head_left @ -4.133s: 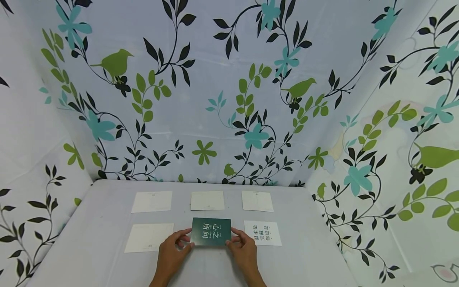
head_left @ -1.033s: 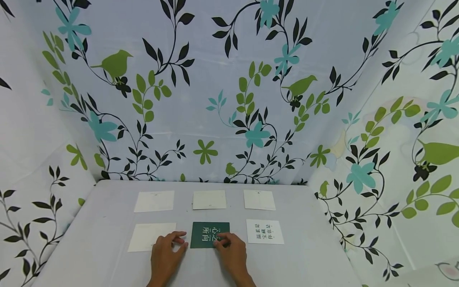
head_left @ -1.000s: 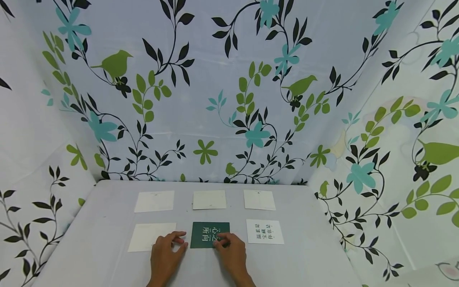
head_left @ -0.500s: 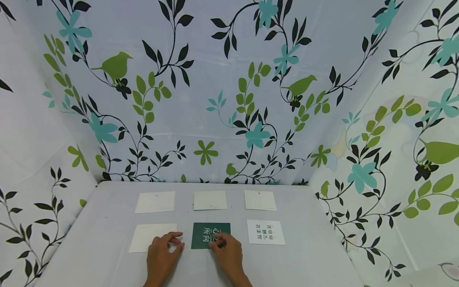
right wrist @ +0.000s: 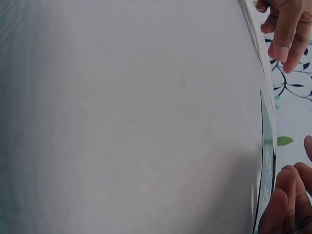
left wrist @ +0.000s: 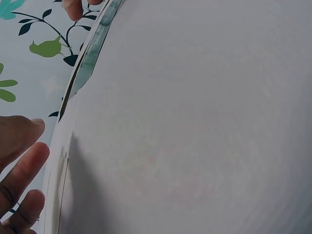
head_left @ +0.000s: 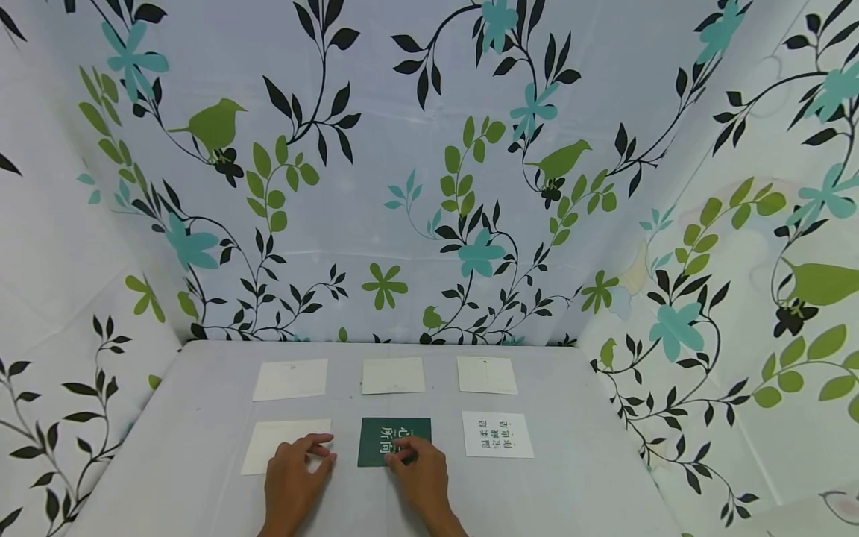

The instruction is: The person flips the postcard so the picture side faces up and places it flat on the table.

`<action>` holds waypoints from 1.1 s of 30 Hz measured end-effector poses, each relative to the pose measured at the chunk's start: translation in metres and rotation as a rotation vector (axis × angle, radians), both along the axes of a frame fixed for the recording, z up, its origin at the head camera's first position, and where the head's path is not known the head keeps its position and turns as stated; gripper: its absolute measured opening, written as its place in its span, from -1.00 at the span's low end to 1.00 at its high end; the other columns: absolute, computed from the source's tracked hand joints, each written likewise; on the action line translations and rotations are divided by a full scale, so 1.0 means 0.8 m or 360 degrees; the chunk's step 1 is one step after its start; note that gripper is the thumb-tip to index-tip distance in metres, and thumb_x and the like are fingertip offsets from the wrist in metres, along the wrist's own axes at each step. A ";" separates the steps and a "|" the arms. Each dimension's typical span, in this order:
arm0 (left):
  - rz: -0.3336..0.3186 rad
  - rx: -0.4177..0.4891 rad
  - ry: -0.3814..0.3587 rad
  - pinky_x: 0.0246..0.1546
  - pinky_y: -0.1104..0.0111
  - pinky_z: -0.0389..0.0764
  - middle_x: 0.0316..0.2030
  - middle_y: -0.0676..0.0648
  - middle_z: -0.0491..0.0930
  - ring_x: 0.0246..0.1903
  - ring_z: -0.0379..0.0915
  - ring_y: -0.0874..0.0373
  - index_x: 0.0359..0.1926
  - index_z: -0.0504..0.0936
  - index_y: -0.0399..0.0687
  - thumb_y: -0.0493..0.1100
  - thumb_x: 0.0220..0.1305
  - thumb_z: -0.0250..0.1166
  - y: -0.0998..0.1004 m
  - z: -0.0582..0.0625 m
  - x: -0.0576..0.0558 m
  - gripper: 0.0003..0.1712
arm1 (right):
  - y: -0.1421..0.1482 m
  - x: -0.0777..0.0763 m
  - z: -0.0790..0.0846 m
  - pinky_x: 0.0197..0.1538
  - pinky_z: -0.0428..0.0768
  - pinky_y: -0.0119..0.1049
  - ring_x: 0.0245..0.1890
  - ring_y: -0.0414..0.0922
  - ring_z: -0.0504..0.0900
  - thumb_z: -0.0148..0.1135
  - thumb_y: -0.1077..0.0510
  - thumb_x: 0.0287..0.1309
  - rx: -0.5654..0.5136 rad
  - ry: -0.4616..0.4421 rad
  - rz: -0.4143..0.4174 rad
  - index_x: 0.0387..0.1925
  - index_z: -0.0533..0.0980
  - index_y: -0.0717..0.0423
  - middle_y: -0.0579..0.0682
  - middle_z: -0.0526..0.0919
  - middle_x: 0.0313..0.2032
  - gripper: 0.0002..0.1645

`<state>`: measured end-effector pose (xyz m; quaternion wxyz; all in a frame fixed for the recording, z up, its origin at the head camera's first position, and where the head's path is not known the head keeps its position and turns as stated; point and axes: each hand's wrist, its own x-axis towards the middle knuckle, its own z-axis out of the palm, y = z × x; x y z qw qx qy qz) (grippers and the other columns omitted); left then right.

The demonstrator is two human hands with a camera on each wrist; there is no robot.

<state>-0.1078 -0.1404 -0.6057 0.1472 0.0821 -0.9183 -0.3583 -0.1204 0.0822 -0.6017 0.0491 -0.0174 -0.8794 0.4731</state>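
Observation:
In the head view a dark green card (head_left: 379,440) with white lettering lies flat at the middle of the near row. Over its lower right part hovers my right hand (head_left: 424,477), fingers loosely bent, thumb and index tip apart with nothing between them; they cover some of the lettering. My left hand (head_left: 295,481) is beside the green card, over the near corner of a blank cream card (head_left: 265,444), fingers relaxed and holding nothing. The left wrist view has the left fingers (left wrist: 22,170) at its left edge, off the table surface. Right fingers (right wrist: 278,204) overlap the green card in the right wrist view.
A white card (head_left: 498,435) with dark lettering lies to the right in the near row. Farther back are three blank cream cards, at left (head_left: 291,380), middle (head_left: 393,375) and right (head_left: 488,375). Behind the white table (head_left: 550,477) hangs a leaf-and-bird patterned cloth (head_left: 396,186).
Earlier both hands held the green card up by its sides; now it lies on the table, released. Over the last second both hands have drifted slightly left and toward the near edge.

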 end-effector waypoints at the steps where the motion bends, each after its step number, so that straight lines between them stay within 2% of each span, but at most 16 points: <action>1: 0.0000 -0.0003 0.0007 -0.23 0.21 0.33 -0.37 0.15 0.80 -0.30 0.47 0.16 -0.04 0.82 0.09 -0.18 0.10 0.63 -0.002 0.000 0.000 -0.64 | -0.001 0.000 0.000 -0.38 0.50 -0.46 -0.51 -0.42 0.51 0.63 0.12 0.07 -0.0006 0.0003 0.0003 -0.13 0.77 -0.07 -0.31 0.71 -0.44 -0.71; 9: 0.0049 -0.0060 0.0045 -0.26 0.23 0.33 -0.38 0.16 0.80 -0.31 0.47 0.14 -0.06 0.83 0.08 -0.17 0.06 0.66 -0.025 -0.003 0.006 -0.62 | -0.012 0.002 0.005 -0.37 0.50 -0.47 -0.51 -0.45 0.51 0.63 0.12 0.08 -0.0001 0.0024 0.0018 -0.15 0.78 -0.09 -0.35 0.70 -0.46 -0.74; 16: 0.0052 -0.0060 0.0091 -0.24 0.22 0.33 -0.38 0.13 0.81 -0.30 0.50 0.11 -0.05 0.82 0.05 -0.21 0.04 0.66 -0.040 0.003 0.009 -0.61 | -0.015 0.002 0.002 -0.40 0.51 -0.46 -0.53 -0.44 0.52 0.61 0.14 0.10 -0.0027 0.0067 0.0061 -0.17 0.78 -0.09 -0.32 0.71 -0.46 -0.76; 21: 0.0052 -0.0056 0.0076 -0.25 0.23 0.32 -0.37 0.13 0.81 -0.31 0.48 0.14 -0.04 0.82 0.04 -0.21 0.06 0.64 -0.045 0.007 0.006 -0.62 | -0.017 0.000 0.001 -0.38 0.52 -0.47 -0.52 -0.45 0.53 0.61 0.14 0.11 -0.0060 0.0050 0.0074 -0.16 0.77 -0.07 -0.28 0.74 -0.43 -0.76; 25: 0.0052 -0.0064 0.0110 -0.23 0.20 0.34 -0.38 0.11 0.81 -0.30 0.49 0.12 -0.05 0.82 0.03 -0.22 0.05 0.65 -0.050 0.009 0.004 -0.61 | -0.020 -0.001 0.002 -0.37 0.54 -0.47 -0.51 -0.43 0.54 0.61 0.15 0.12 -0.0077 0.0019 0.0078 -0.14 0.77 -0.07 -0.30 0.75 -0.42 -0.76; 33: 0.0080 -0.0070 0.0117 -0.25 0.20 0.37 -0.37 0.09 0.81 -0.29 0.50 0.09 -0.06 0.83 0.03 -0.22 0.04 0.65 -0.059 0.006 0.007 -0.61 | -0.024 -0.002 0.005 -0.36 0.54 -0.45 -0.49 -0.42 0.55 0.60 0.13 0.13 -0.0097 -0.0021 0.0098 -0.12 0.76 -0.08 -0.31 0.73 -0.40 -0.74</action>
